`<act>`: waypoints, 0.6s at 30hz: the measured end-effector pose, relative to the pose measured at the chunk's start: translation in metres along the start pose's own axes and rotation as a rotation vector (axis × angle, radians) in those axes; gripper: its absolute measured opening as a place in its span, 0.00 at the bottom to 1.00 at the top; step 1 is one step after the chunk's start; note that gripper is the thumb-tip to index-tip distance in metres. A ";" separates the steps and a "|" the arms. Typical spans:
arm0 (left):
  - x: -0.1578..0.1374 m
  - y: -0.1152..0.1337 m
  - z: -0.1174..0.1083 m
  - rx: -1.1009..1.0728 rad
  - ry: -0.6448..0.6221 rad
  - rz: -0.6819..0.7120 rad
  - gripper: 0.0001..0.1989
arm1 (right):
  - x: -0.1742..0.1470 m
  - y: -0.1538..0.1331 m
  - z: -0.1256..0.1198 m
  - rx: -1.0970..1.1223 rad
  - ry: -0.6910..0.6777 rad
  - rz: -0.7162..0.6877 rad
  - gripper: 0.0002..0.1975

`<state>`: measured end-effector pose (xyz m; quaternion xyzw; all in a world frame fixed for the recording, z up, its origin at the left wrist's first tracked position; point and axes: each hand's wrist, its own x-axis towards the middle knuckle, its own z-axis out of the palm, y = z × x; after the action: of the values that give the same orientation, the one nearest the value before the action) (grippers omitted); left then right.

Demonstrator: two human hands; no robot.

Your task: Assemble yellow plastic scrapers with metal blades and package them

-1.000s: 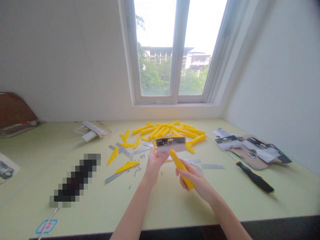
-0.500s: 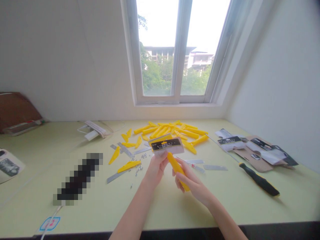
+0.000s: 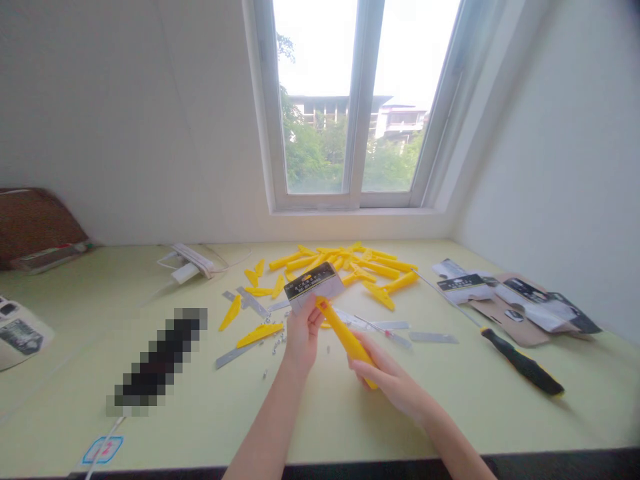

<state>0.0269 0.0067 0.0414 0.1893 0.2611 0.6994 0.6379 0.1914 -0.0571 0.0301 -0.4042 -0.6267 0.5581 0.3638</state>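
Forearms (image 3: 273, 420) slant up from bottom edge, converging near frame centre. Left hand (image 3: 303, 337) pinches card (image 3: 314, 283); right hand (image 3: 384, 377), lower, clamped round handle (image 3: 345, 335) at bottom end.

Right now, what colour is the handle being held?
The handle is yellow; it shows best in the head view.

The right hand (image 3: 384, 375) hides part of the yellow handle (image 3: 345, 336). Left of the handle, pixel blocks mask a dark object (image 3: 159, 360), and scattered metal bits (image 3: 275, 345) are too small to identify; beyond the handle, the window (image 3: 367, 100) is cut off at the top.
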 end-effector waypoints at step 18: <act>-0.020 -0.007 0.006 0.480 -0.322 -0.248 0.17 | 0.025 -0.011 -0.008 0.300 0.517 -0.073 0.15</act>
<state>0.0380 -0.0116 0.0437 0.4097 0.3355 0.4954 0.6886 0.1874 -0.0310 0.0421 -0.4520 -0.4379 0.5096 0.5868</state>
